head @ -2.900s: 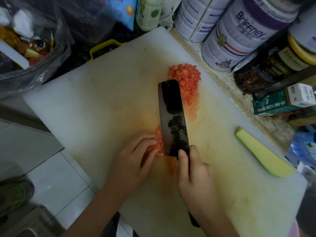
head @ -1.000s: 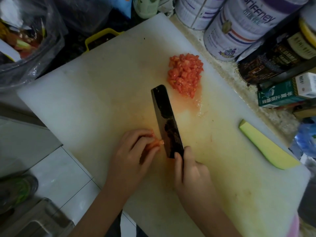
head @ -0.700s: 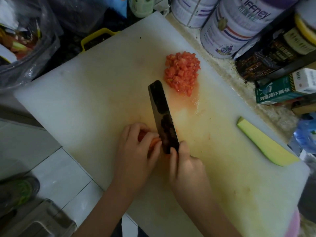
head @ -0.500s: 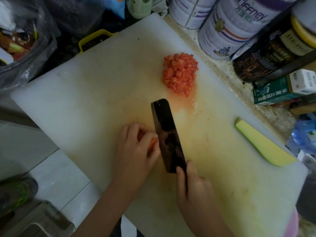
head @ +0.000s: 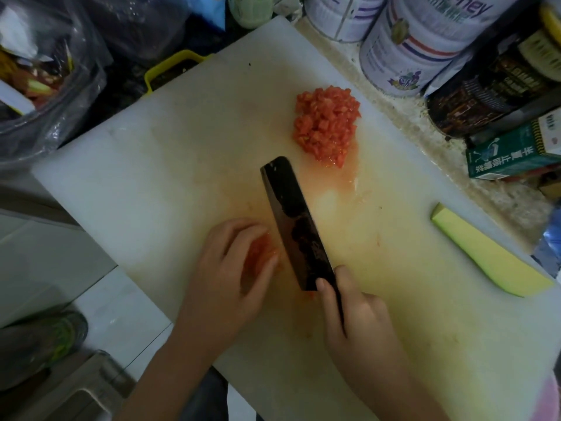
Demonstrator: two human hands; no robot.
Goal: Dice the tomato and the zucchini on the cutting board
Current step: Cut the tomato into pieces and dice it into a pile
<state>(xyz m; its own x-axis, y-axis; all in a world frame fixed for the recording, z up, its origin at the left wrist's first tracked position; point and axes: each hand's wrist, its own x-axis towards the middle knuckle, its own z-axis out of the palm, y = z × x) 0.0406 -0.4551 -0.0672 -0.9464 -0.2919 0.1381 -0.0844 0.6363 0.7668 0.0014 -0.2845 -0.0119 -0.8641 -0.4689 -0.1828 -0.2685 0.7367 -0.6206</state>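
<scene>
A white cutting board [head: 151,165] fills the middle of the head view. A heap of diced tomato [head: 326,126] lies at its far side. My left hand [head: 224,281] curls over a small piece of tomato [head: 259,253] near the front, holding it down. My right hand [head: 361,326] grips the handle of a dark cleaver [head: 296,223], whose blade stands on the board right beside the tomato piece. A peeled wedge of zucchini [head: 482,253] lies at the board's right edge, apart from both hands.
Large tins [head: 416,44], a dark jar [head: 491,86] and a green box [head: 516,153] crowd the counter behind the board. A plastic bag of scraps [head: 45,77] sits at the far left. The board's left and front edges overhang a tiled floor [head: 121,314].
The cleaver has been lifting and dropping beside my left hand, which has stayed on the shrinking tomato piece. The blade shifted slightly toward me; the diced heap and zucchini have not moved.
</scene>
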